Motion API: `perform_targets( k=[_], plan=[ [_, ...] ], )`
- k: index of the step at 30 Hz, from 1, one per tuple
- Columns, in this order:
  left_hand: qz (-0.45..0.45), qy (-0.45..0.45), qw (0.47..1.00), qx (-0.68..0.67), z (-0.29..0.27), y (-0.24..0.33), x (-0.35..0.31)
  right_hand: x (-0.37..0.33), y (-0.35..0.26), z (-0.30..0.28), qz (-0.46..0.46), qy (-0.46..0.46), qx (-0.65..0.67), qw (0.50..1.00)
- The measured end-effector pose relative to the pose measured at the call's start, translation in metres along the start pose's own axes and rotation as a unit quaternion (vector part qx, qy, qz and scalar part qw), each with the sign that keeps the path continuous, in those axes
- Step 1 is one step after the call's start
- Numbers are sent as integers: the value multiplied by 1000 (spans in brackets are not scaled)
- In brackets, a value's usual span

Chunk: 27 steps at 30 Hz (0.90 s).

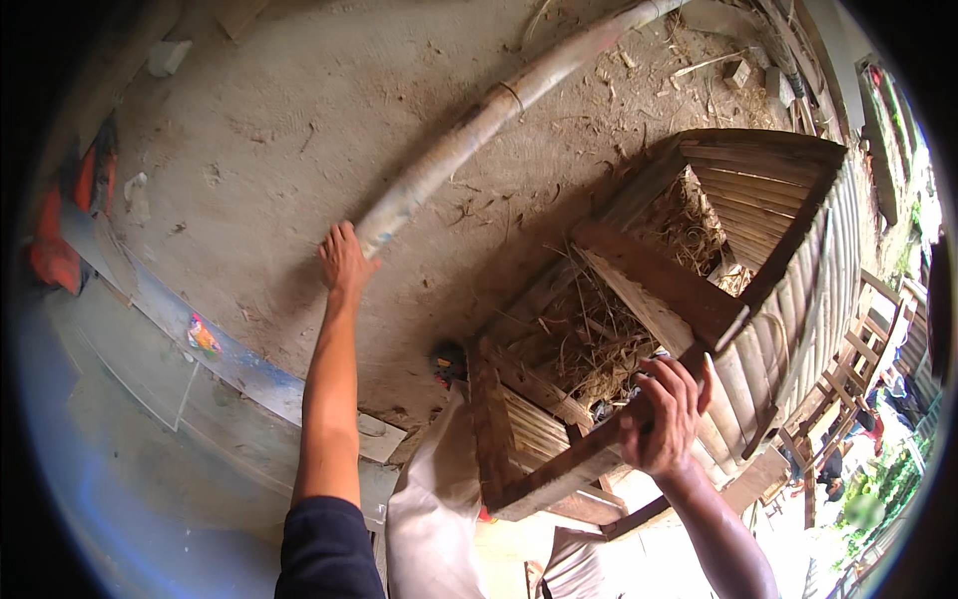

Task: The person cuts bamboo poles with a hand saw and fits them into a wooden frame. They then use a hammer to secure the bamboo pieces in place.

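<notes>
A long, weathered round pole lies slanting across the dirt, with a dark band partway along it. At its near end is my left hand, the fingers on one side of the tip and the thumb on the other. To the right stands an open, crate-like wooden frame with slatted sides and dry straw inside. My right hand is curled over the near wooden rail of this frame. The underside of that grip is hidden.
A corrugated panel covers the frame's right side. Along the left runs a pale sheet-like edge, with red-orange material near it. Wood blocks lie at the far right, and slatted timber stands beyond the frame.
</notes>
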<state>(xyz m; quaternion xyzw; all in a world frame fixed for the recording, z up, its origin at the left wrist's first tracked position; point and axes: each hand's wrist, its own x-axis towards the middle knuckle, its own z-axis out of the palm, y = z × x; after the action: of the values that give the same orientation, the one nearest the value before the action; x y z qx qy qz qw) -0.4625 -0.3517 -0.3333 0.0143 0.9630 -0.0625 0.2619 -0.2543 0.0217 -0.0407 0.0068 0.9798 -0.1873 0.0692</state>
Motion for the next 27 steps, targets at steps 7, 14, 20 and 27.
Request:
perform_targets(
  k=[7,14,20,27],
  plan=[
    [21,24,991,-132,-94,-1,-102,1,-5,-7,4,28,14,1000],
    [52,135,988,-54,-212,37,-212,-7,-6,-8,3,77,39,996],
    [18,25,988,-150,-309,38,-308,-15,-6,-15,-12,138,82,987],
    [8,-275,850,-449,-332,-26,-392,-30,-45,-20,128,197,331,914]
  ],
)
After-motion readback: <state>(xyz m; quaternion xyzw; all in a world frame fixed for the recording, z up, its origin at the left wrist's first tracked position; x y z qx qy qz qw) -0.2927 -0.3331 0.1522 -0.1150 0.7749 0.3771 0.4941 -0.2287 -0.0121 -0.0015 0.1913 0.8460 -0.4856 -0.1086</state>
